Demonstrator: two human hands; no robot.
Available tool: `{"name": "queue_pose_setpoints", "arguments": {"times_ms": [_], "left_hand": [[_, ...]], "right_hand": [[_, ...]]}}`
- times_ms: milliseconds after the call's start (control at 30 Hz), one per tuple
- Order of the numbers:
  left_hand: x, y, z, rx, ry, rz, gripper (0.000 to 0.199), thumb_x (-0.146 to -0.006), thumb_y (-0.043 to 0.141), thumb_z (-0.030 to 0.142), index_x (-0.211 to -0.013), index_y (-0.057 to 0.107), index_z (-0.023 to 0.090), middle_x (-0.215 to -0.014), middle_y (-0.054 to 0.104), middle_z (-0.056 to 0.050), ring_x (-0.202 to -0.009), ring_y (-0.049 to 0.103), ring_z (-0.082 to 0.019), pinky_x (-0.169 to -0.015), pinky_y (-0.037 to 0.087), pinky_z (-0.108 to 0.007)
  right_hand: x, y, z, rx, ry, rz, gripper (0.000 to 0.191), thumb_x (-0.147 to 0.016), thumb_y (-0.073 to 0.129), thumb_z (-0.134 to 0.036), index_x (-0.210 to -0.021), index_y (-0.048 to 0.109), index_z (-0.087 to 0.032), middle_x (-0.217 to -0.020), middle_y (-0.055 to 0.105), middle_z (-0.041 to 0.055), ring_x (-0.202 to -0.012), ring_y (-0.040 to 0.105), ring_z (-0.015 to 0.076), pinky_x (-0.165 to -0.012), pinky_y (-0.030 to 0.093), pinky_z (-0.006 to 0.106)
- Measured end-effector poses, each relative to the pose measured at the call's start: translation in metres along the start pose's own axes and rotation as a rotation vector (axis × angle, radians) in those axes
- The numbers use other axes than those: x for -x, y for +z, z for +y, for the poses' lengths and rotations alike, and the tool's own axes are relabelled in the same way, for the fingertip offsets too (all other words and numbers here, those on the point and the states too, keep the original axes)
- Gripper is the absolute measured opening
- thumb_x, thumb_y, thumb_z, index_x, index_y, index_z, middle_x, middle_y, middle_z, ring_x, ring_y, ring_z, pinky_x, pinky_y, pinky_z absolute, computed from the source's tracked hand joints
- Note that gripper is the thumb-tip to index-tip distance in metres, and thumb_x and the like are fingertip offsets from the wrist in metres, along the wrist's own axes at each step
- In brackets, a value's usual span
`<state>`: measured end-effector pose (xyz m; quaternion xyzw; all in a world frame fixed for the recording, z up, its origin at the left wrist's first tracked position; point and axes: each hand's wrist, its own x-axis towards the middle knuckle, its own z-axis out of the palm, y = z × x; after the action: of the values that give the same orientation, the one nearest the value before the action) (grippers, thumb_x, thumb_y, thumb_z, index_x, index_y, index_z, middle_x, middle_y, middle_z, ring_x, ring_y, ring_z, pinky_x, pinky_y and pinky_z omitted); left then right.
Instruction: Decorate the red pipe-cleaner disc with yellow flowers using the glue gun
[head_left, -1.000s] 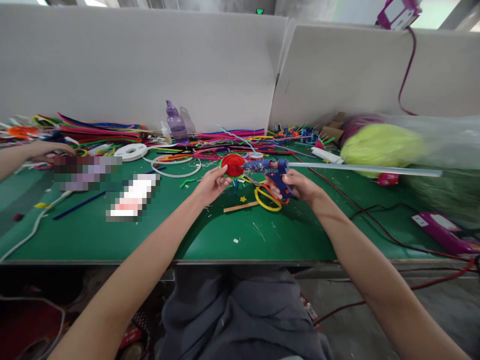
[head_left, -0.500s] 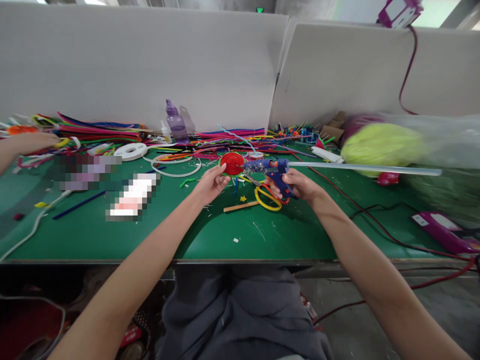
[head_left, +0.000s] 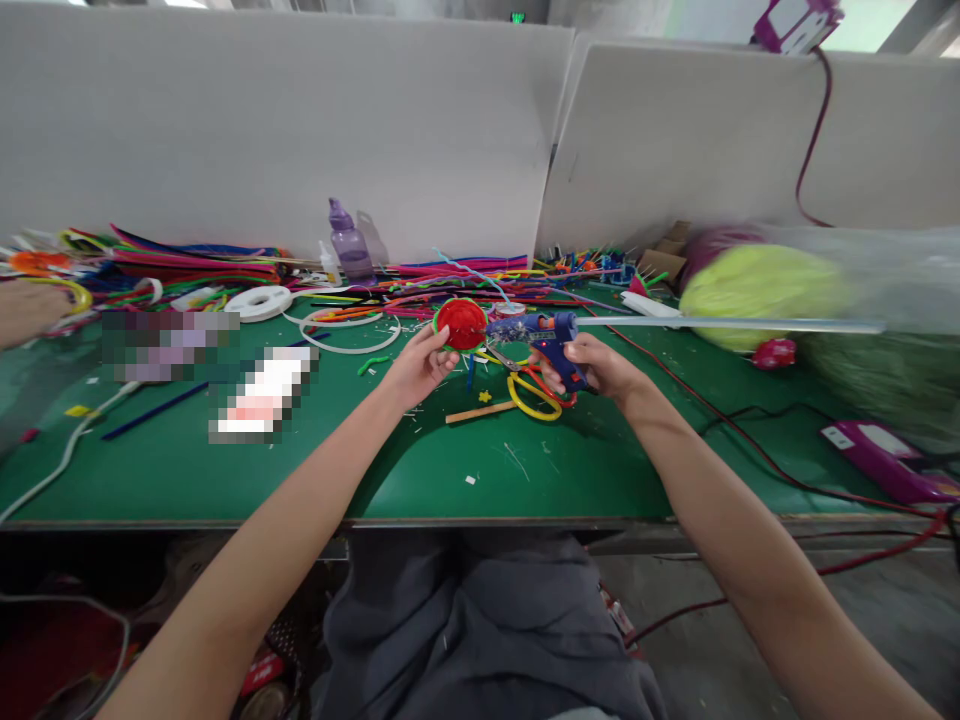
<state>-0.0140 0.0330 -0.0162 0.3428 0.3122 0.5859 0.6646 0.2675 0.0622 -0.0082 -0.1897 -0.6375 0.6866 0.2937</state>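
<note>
While the left hand (head_left: 415, 368) pinches a red disc (head_left: 461, 324), the right hand (head_left: 596, 368) grips a glue gun (head_left: 546, 336).

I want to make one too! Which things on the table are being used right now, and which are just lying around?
In use:
- left hand holding the red disc
- right hand holding the blue glue gun, its nozzle at the disc
- glue stick in the gun

Lying about:
- scissors
- purple bottle
- white tape roll
- pipe cleaners
- wooden stick

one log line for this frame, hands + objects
left hand: holds red disc | right hand: grips glue gun, nozzle at disc | scissors on table
</note>
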Motion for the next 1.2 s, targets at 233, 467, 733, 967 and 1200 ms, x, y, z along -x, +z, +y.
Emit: {"name": "queue_pose_setpoints", "arguments": {"times_ms": [233, 467, 733, 967, 1200], "left_hand": [[0.0, -0.001, 0.002, -0.036, 0.015, -0.008, 0.026, -0.074, 0.077, 0.019, -0.09, 0.056, 0.02, -0.066, 0.065, 0.005, -0.051, 0.065, -0.008, -0.046, 0.051, -0.014], [-0.003, -0.006, 0.007, 0.058, 0.079, 0.045, 0.029, -0.07, 0.08, 0.02, -0.079, 0.053, 0.021, -0.066, 0.064, 0.007, -0.05, 0.062, -0.007, -0.044, 0.048, -0.015], [-0.003, -0.004, 0.007, 0.093, 0.071, 0.075, 0.034, -0.068, 0.081, 0.02, -0.075, 0.048, 0.02, -0.058, 0.058, 0.009, -0.049, 0.058, -0.005, -0.045, 0.044, -0.015], [-0.002, -0.005, 0.007, 0.094, 0.076, 0.044, 0.03, -0.07, 0.08, 0.02, -0.076, 0.05, 0.02, -0.061, 0.059, 0.008, -0.049, 0.057, -0.005, -0.045, 0.045, -0.015], [-0.002, -0.005, 0.007, 0.078, 0.069, 0.048, 0.03, -0.07, 0.08, 0.02, -0.077, 0.051, 0.02, -0.062, 0.06, 0.007, -0.049, 0.057, -0.005, -0.045, 0.045, -0.015]], "right_hand": [[-0.002, -0.003, -0.005, -0.03, -0.04, 0.213, 0.042, -0.08, 0.066, -0.053, -0.09, 0.067, -0.012, -0.068, 0.06, 0.0017, -0.054, 0.056, 0.0111, -0.051, 0.045, 0.024], [0.001, -0.033, -0.011, 0.197, 0.047, 0.637, 0.038, -0.08, 0.067, -0.05, -0.085, 0.069, -0.013, -0.079, 0.069, 0.0076, -0.07, 0.062, 0.0138, -0.063, 0.051, 0.023], [0.019, -0.072, -0.007, 1.085, 0.114, 0.581, 0.036, -0.074, 0.069, -0.037, -0.104, 0.075, -0.018, -0.1, 0.074, 0.0061, -0.091, 0.066, 0.0265, -0.088, 0.049, 0.042], [0.028, -0.092, 0.001, 1.261, 0.221, 0.387, 0.042, -0.074, 0.067, -0.032, -0.114, 0.073, -0.022, -0.12, 0.071, 0.0072, -0.111, 0.064, 0.0322, -0.099, 0.047, 0.045], [0.028, -0.087, -0.001, 1.328, 0.285, 0.271, 0.047, -0.067, 0.066, -0.015, -0.113, 0.073, -0.02, -0.123, 0.069, 0.0077, -0.118, 0.061, 0.0312, -0.105, 0.044, 0.043]]}}
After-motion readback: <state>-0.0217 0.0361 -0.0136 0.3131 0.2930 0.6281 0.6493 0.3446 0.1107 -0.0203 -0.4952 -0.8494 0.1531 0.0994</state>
